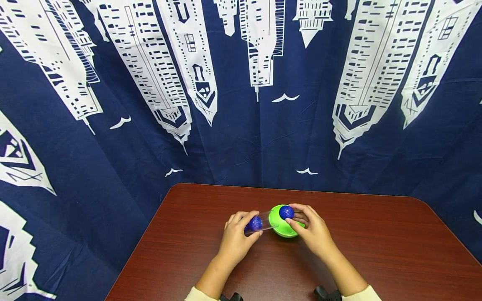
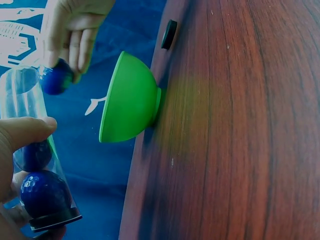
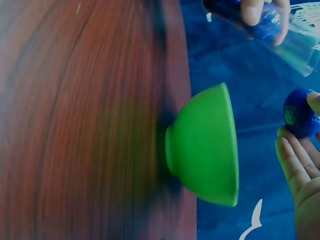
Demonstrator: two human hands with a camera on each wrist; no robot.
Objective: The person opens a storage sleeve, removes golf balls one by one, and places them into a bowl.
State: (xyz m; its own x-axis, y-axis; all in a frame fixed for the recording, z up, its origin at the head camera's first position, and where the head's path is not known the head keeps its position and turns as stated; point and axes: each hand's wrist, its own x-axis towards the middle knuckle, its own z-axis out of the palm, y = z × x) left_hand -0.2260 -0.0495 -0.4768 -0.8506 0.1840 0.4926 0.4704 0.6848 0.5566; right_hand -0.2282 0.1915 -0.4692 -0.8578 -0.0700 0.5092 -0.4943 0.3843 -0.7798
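My left hand grips a clear plastic tube, tilted with its open end toward the right. Two blue golf balls sit inside it, down by the black cap at its closed end. Between thumb and fingers, my right hand pinches another blue golf ball. That ball is held above a green bowl, just off the tube's mouth. The bowl stands upright on the table, its inside hidden in both wrist views.
The brown wooden table has rounded far corners. A small black disc-shaped cap lies on it beyond the bowl in the left wrist view. Behind the table hangs a dark blue curtain printed with white buildings and birds.
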